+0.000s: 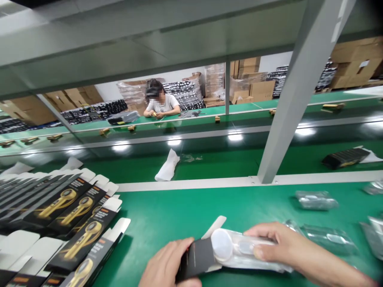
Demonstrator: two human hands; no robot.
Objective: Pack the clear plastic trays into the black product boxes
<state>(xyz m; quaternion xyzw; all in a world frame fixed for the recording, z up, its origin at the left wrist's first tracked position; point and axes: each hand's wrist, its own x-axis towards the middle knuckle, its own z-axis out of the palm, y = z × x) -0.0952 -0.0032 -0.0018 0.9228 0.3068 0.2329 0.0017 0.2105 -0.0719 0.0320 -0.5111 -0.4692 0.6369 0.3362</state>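
Observation:
My left hand (167, 263) is wrapped round a black cardboard box (199, 259) low in the middle of the head view. The box lies on its side with its open end and white flap facing right. My right hand (275, 243) grips a clear plastic-wrapped package (239, 253). A round white disc shows at the package's left end, right at the mouth of the box. What is inside the wrap is hard to make out. Beneath both hands is the green work surface (149, 215).
Several black printed boxes (86, 239) with open white flaps stand at left. Clear wrapped packages (317, 200) lie at right. A grey post (287, 103) rises beyond the bench edge. White wrapped thing (168, 166) on the conveyor. A co-worker (163, 103) sits across.

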